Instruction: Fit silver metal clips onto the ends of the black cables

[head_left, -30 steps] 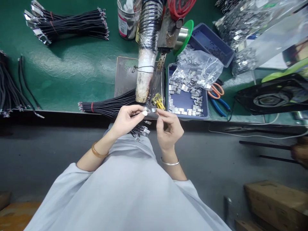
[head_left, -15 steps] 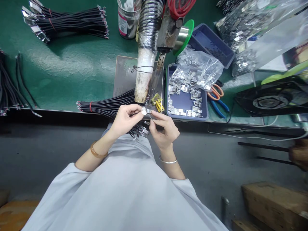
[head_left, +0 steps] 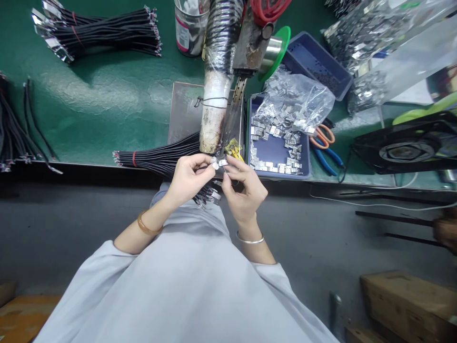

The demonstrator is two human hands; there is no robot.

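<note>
I see the right hand (head_left: 246, 190) drawn nearer the left hand (head_left: 191, 181), its fingers closed on a thin strand (head_left: 224, 169) beside the small metal connector (head_left: 222, 162) the left pinches, so both seemingly work together.

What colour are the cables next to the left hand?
The cables are black; the head view shows them best.

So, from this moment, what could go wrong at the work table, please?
The small metal connector between the left hand and the right hand might slip, being so small. The bundle of black cables overhangs the edge of the green table and could slide down. The wrapped hose appears close to the left hand, so a knock seems possible.
</note>
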